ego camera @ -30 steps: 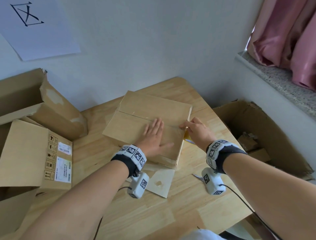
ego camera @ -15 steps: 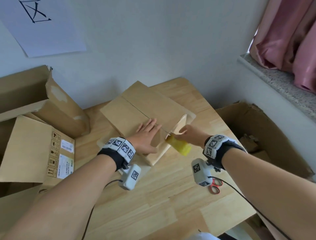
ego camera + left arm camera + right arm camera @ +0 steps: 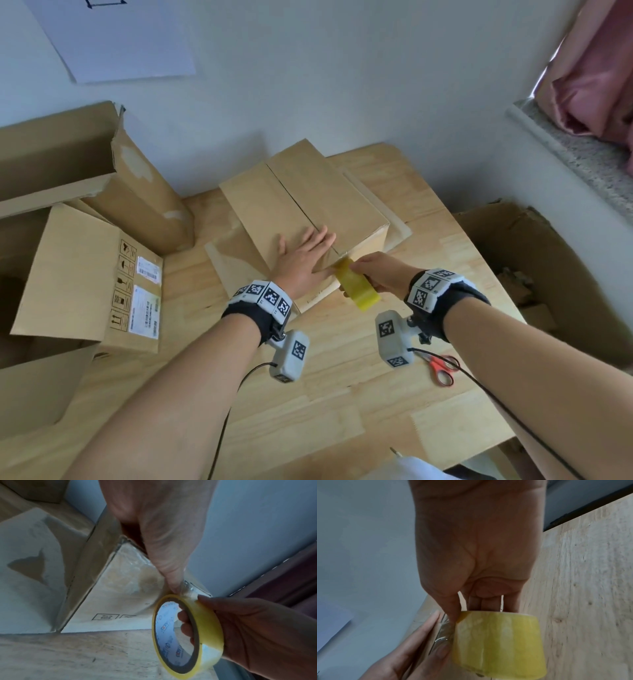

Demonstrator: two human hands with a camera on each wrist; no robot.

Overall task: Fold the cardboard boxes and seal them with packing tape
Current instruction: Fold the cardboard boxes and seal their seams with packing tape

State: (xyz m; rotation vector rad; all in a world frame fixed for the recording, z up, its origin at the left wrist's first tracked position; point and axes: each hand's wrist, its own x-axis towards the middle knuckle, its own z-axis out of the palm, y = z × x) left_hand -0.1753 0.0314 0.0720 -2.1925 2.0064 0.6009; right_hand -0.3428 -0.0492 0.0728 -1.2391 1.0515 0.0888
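Note:
A closed cardboard box [image 3: 308, 202] lies on the wooden table [image 3: 308, 411], its centre seam running towards me. My left hand [image 3: 303, 255] lies flat on the box top beside the seam, fingers straight. In the left wrist view its thumb [image 3: 169, 574] presses the clear tape end against the box's near corner. My right hand [image 3: 380, 277] grips a yellow roll of packing tape [image 3: 358, 291] just off that near edge. Its fingers pass through the roll's core [image 3: 188, 635]. In the right wrist view the tape roll [image 3: 501, 642] touches the left hand's fingers [image 3: 412, 642].
Red-handled scissors [image 3: 442, 368] lie on the table under my right forearm. A flat cardboard sheet [image 3: 229, 260] sits under the box. Large open cartons [image 3: 85, 274] crowd the left side. Another open carton [image 3: 548, 274] stands off the table's right edge. The wall is close behind.
The box has turned so that its seam points towards me. My right hand has brought the yellow tape roll to the near end of the seam. My left hand stays flat on top.

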